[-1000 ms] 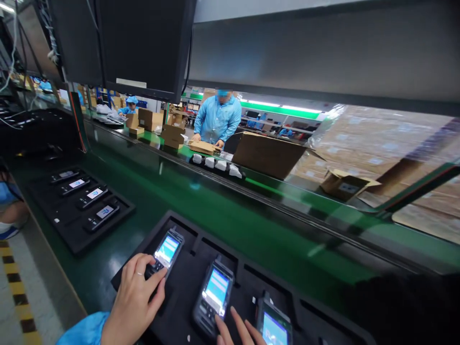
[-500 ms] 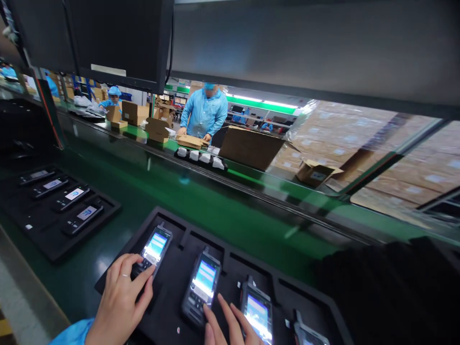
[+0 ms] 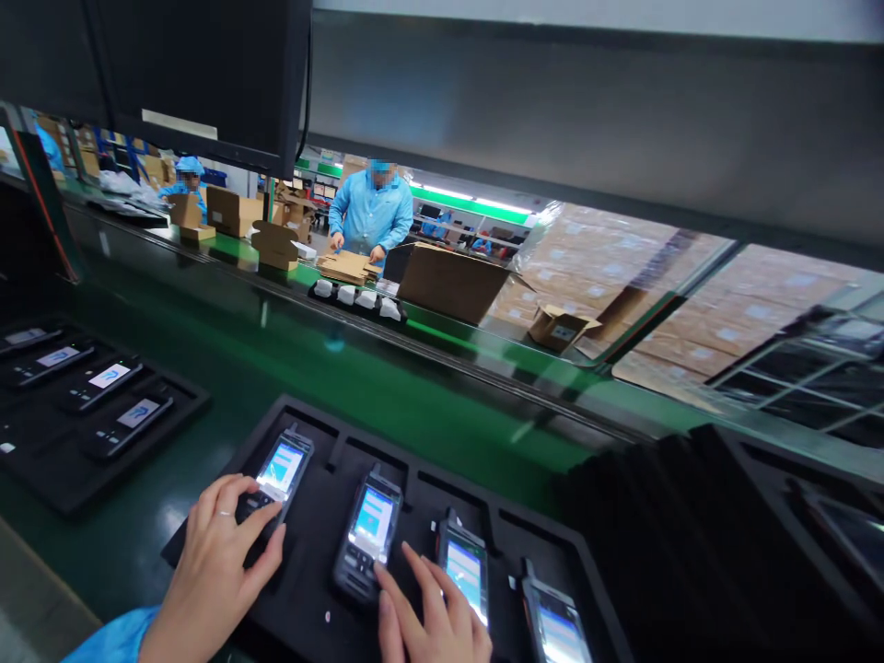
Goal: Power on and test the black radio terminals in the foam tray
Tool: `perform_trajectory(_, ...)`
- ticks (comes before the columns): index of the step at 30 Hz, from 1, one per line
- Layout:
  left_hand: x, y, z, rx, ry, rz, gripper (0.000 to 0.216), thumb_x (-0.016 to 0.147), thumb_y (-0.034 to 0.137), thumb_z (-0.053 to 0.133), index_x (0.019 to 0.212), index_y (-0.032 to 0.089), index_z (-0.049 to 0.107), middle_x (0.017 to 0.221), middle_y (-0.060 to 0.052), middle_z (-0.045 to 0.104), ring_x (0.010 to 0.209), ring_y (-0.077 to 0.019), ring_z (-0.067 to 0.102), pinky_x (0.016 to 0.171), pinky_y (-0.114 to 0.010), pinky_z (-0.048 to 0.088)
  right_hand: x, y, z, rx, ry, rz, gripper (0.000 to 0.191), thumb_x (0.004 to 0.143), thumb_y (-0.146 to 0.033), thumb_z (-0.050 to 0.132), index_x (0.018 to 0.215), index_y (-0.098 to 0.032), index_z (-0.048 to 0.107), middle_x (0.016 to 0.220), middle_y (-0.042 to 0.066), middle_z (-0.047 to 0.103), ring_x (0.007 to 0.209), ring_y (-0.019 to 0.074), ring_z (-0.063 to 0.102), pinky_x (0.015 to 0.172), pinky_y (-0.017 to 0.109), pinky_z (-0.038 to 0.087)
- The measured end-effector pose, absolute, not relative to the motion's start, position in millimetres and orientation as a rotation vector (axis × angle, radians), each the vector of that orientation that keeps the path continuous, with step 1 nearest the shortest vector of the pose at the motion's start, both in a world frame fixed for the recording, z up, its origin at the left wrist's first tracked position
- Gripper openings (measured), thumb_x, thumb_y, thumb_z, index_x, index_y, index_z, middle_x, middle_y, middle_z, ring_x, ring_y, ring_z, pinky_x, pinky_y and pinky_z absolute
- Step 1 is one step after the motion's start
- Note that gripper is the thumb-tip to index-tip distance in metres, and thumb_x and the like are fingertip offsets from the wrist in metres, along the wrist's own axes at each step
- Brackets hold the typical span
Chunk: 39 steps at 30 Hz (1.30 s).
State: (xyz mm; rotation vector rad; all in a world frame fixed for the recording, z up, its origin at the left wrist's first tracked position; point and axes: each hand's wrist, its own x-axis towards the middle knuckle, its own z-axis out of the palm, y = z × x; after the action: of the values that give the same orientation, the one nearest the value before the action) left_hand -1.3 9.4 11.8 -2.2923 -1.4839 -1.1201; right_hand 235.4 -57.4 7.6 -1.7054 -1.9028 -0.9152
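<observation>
A black foam tray [image 3: 296, 599] in front of me holds handheld radios with antennas and lit screens, each in its own slot. My left hand [image 3: 207, 552], with a ring on one finger, rests its fingertips on the keypad of the leftmost handheld radio [image 3: 284, 465]. Its fingers are bent but apart. My right hand [image 3: 435, 599] has its fingers spread, one fingertip at the keys of the second handheld radio [image 3: 373, 525]. Partly behind those fingers lies a third handheld radio [image 3: 464, 571]. The rightmost handheld radio [image 3: 556, 622] is untouched and cut by the frame's bottom edge.
Another foam tray [image 3: 75, 488] with several devices lies to the left on the green bench [image 3: 227, 359]. Dark foam trays [image 3: 663, 534] are stacked at the right. Across the bench a co-worker [image 3: 373, 216] handles flat cardboard [image 3: 345, 267]. A monitor [image 3: 207, 74] hangs overhead.
The view has swung slightly right, so everything sits further left and more of the stacked trays shows. Both hands stay on the same two radios.
</observation>
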Motion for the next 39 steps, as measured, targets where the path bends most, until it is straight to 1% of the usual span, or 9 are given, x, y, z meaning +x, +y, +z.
perform_trajectory(3, 0.0, 19.6, 21.8, -2.307, -1.583, -1.099, 0.035, 0.088, 0.035, 0.05, 0.119, 0.022, 0.057, 0.118, -0.012, 0.046, 0.114, -0.0289, 0.044, 0.089, -0.047, 0.044, 238.0, -49.6, 19.7, -1.799, -1.884, -0.829, 0.039, 0.097, -0.034, 0.031, 0.112, -0.028, 0.066, 0.115, 0.004, 0.062, 0.102, 0.0266, 0.054, 0.076, 0.043, 0.042)
perform_trajectory(6, 5.9, 29.5, 29.0, -2.291, -1.644, -1.073, 0.044, 0.09, 0.034, 0.044, 0.133, 0.022, 0.045, 0.122, -0.014, 0.044, 0.12, -0.0299, 0.039, 0.092, -0.05, 0.043, 234.9, -38.7, 30.0, -1.871, -1.876, -0.79, 0.035, 0.097, -0.033, 0.035, 0.115, -0.028, 0.065, 0.12, 0.006, 0.059, 0.109, 0.029, 0.05, 0.079, 0.046, 0.042)
perform_trajectory(12, 14.1, 35.4, 24.7, -2.342, -1.691, -1.064, 0.041, 0.091, 0.03, 0.043, 0.131, 0.027, 0.049, 0.123, -0.012, 0.045, 0.125, -0.0305, 0.036, 0.096, -0.052, 0.041, 233.3, -28.1, 26.5, -1.953, -1.877, -0.823, 0.033, 0.094, -0.029, 0.039, 0.109, -0.032, 0.068, 0.124, 0.009, 0.055, 0.104, 0.033, 0.051, 0.071, 0.046, 0.046)
perform_trajectory(17, 13.1, 35.7, 23.2, -2.382, -1.7, -1.003, 0.037, 0.092, 0.03, 0.042, 0.128, 0.031, 0.052, 0.126, -0.011, 0.044, 0.13, -0.0303, 0.032, 0.098, -0.053, 0.039, 243.7, -33.4, 24.0, -1.901, -1.781, -0.782, 0.041, 0.097, -0.035, 0.03, 0.11, -0.028, 0.068, 0.129, 0.011, 0.05, 0.108, 0.0334, 0.048, 0.071, 0.048, 0.048)
perform_trajectory(22, 14.5, 37.5, 23.9, -2.368, -1.705, -0.904, 0.032, 0.092, 0.033, 0.042, 0.12, 0.031, 0.057, 0.129, -0.012, 0.044, 0.133, -0.0329, 0.027, 0.097, -0.056, 0.038, 250.8, -33.7, 16.2, -1.817, -1.788, -0.752, 0.041, 0.097, -0.033, 0.03, 0.101, -0.025, 0.071, 0.125, 0.013, 0.051, 0.112, 0.0337, 0.046, 0.073, 0.048, 0.049)
perform_trajectory(27, 13.4, 37.2, 22.5, -2.323, -1.661, -0.983, 0.035, 0.089, 0.04, 0.049, 0.121, 0.029, 0.057, 0.131, -0.013, 0.042, 0.133, -0.0345, 0.029, 0.096, -0.056, 0.039, 251.1, -31.3, 12.6, -1.715, -1.833, -0.783, 0.035, 0.093, -0.025, 0.037, 0.098, -0.025, 0.071, 0.125, 0.014, 0.05, 0.115, 0.0353, 0.045, 0.075, 0.048, 0.048)
perform_trajectory(32, 6.8, 31.0, 23.6, -2.276, -1.627, -1.058, 0.035, 0.089, 0.035, 0.048, 0.121, 0.024, 0.056, 0.133, -0.014, 0.041, 0.133, -0.0341, 0.029, 0.097, -0.056, 0.04, 249.9, -31.7, 13.1, -1.635, -1.896, -0.752, 0.031, 0.089, -0.024, 0.043, 0.098, -0.029, 0.072, 0.129, 0.015, 0.045, 0.117, 0.0364, 0.042, 0.078, 0.049, 0.047)
perform_trajectory(36, 0.7, 26.0, 18.8, -2.278, -1.669, -1.026, 0.037, 0.09, 0.035, 0.047, 0.124, 0.023, 0.053, 0.131, -0.013, 0.044, 0.134, -0.0328, 0.028, 0.097, -0.054, 0.04, 249.1, -30.8, 11.9, -1.607, -1.977, -0.867, 0.026, 0.084, -0.024, 0.05, 0.098, -0.032, 0.072, 0.124, 0.014, 0.048, 0.11, 0.0347, 0.047, 0.071, 0.045, 0.05)
perform_trajectory(39, -2.2, 24.7, 13.0, -2.303, -1.665, -1.033, 0.037, 0.089, 0.036, 0.048, 0.124, 0.022, 0.052, 0.131, -0.013, 0.045, 0.134, -0.0326, 0.029, 0.098, -0.054, 0.041, 248.3, -30.3, 12.3, -1.632, -1.967, -0.87, 0.027, 0.086, -0.025, 0.049, 0.101, -0.031, 0.071, 0.126, 0.015, 0.047, 0.111, 0.0347, 0.047, 0.071, 0.045, 0.05)
